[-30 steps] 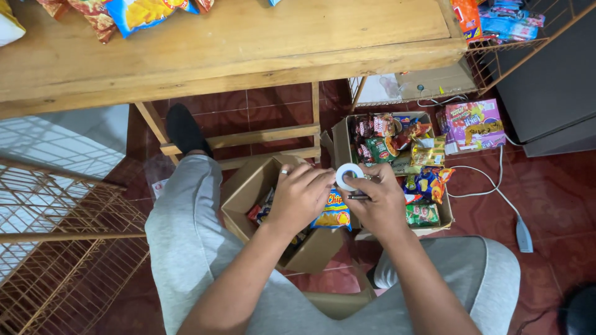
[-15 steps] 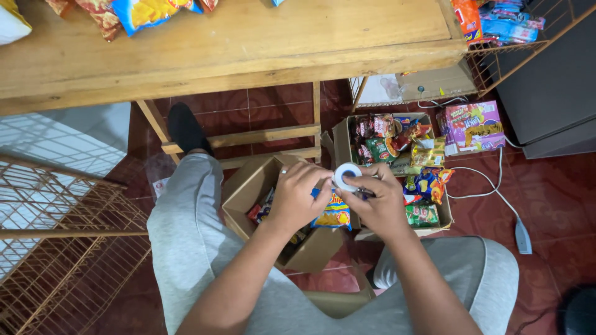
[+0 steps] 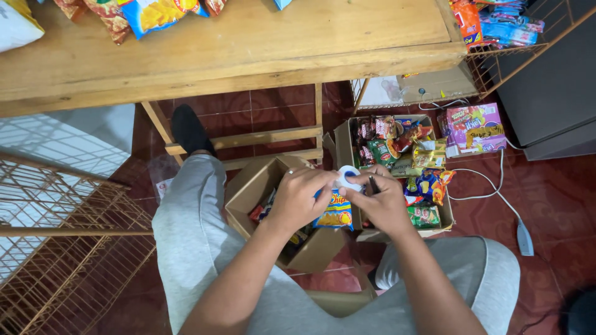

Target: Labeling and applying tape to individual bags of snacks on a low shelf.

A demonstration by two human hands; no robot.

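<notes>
Red tiled floor (image 3: pixel 559 205) underfoot, seen from above past grey trousers (image 3: pixel 192 248) on both legs. At 12 o'clock, wooden tabletop (image 3: pixel 248 43) with snack bags (image 3: pixel 149 12) along its far edge. At 9 o'clock, wire rack (image 3: pixel 68 248) of orange-brown bars, standing beside the left leg. At 1 o'clock, second wire rack (image 3: pixel 515 49) carrying orange and blue packets (image 3: pixel 490 22).

Centre of view: both hands meeting over the gap between two cardboard boxes. Left hand (image 3: pixel 300 197) curled shut, fingertips pinching the near rim of a white tape roll (image 3: pixel 347 178); ring visible on one finger. Right hand (image 3: pixel 383 201) closed too, thumb and forefinger on the roll's other side, with a dark pen (image 3: pixel 374 185) tucked between the fingers and pointing toward 12 o'clock. Roll held above the boxes, touching neither.

Directly below the hands, toward 7 o'clock, open brown box (image 3: pixel 248 192) on the floor between the knees, a few packets inside, a yellow-and-blue snack bag (image 3: pixel 336 213) hanging just under the roll. At 3 o'clock of the hands, second box (image 3: pixel 343 139) packed full of mixed colourful sweets and snack packets. Further out at 2 o'clock, pink carton (image 3: pixel 475 127) on the floor. White cable (image 3: pixel 496 198) trailing from 2 o'clock down to a plug (image 3: pixel 524 239) at 4 o'clock.
</notes>
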